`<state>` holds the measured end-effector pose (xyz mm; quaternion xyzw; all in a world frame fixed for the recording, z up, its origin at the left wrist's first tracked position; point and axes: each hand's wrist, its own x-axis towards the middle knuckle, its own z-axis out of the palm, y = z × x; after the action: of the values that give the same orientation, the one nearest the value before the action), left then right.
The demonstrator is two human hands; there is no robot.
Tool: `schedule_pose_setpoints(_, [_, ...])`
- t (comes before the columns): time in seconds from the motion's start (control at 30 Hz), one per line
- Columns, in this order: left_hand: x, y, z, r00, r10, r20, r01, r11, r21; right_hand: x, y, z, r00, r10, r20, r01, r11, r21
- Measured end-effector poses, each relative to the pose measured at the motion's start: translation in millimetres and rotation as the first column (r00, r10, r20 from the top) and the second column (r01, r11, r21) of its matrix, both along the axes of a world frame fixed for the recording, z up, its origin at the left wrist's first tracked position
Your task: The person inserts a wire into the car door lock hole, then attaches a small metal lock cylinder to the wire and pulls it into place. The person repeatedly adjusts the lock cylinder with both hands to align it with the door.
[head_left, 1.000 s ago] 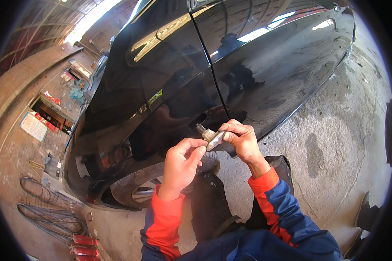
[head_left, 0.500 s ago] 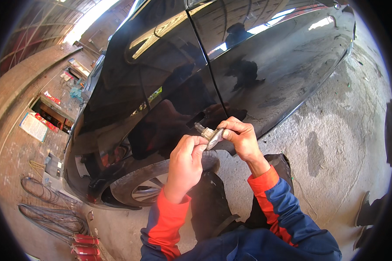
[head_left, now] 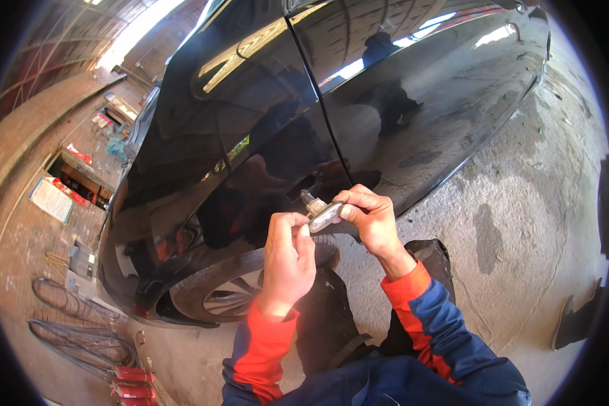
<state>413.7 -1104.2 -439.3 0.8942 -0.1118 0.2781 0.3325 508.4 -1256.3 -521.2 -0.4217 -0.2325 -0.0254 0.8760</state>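
Observation:
A side marker lamp [head_left: 324, 218] with a clear oval lens and a pale socket is pinched between both my hands, close to the black car fender [head_left: 250, 196]. My left hand [head_left: 289, 260] grips its left end with thumb and forefinger. At the opposite end, the thumb and forefinger of my right hand [head_left: 372, 220] close on it. A dark connector [head_left: 306, 196] sticks out from the back of the socket toward the bodywork. Just beyond it, a small slot [head_left: 299, 187] opens in the fender. Any wire behind the connector is hard to make out.
Below the fender is the front wheel [head_left: 233, 294], left of my knees. The black door [head_left: 419, 101] stretches away to the right above concrete floor [head_left: 514, 223]. Coiled hoses [head_left: 81, 342] and red cylinders [head_left: 134, 386] lie at left; someone's shoe [head_left: 567, 325] shows at right.
The lamp has turned so its lens faces me more and lies flatter. My left fingers have shifted slightly along its end. At far right, the other person's foot has moved.

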Motion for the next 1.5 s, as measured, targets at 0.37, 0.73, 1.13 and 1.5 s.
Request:
schedule_pose_setpoints(0.37, [-9.4, 10.2, -6.1, 0.989, -0.139, -0.041, 0.126, 0.964, -0.234, -11.4, 6.2, 9.2, 0.998, -0.028, -0.061, 0.026, 0.999, -0.026])
schedule_pose_setpoints(0.73, [-0.8, 11.0, -14.1, 0.972, -0.234, 0.022, 0.226, 0.903, -0.367, -13.0, 7.7, 9.8, 0.998, -0.015, -0.062, 0.013, 1.000, -0.018])
schedule_pose_setpoints(1.13, [-8.8, 2.0, -11.9, 0.992, -0.126, -0.018, 0.105, 0.891, -0.441, -11.6, 6.9, 6.8, 1.000, -0.018, 0.003, 0.018, 1.000, 0.006])
schedule_pose_setpoints(1.5, [-11.2, 9.0, -10.5, 0.985, -0.142, -0.096, 0.057, 0.799, -0.598, -9.9, 3.6, 6.3, 1.000, 0.020, 0.009, -0.020, 1.000, -0.008])
